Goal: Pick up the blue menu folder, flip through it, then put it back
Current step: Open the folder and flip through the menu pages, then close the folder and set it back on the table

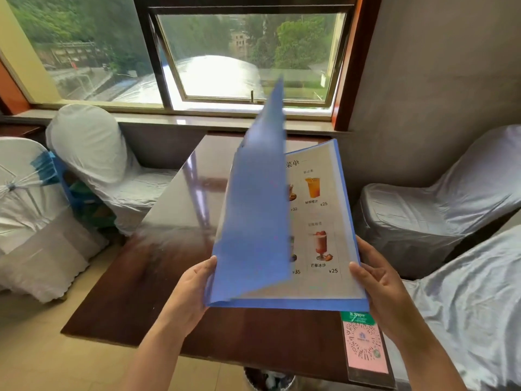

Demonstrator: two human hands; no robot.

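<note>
Holding open blue menu folder (253, 210); both hands (377, 289)

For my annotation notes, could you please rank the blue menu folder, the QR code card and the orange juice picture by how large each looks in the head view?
1. Blue menu folder, largest by far; held close to the camera, which may exaggerate it.
2. QR code card on the table.
3. Orange juice picture, smallest.
</note>
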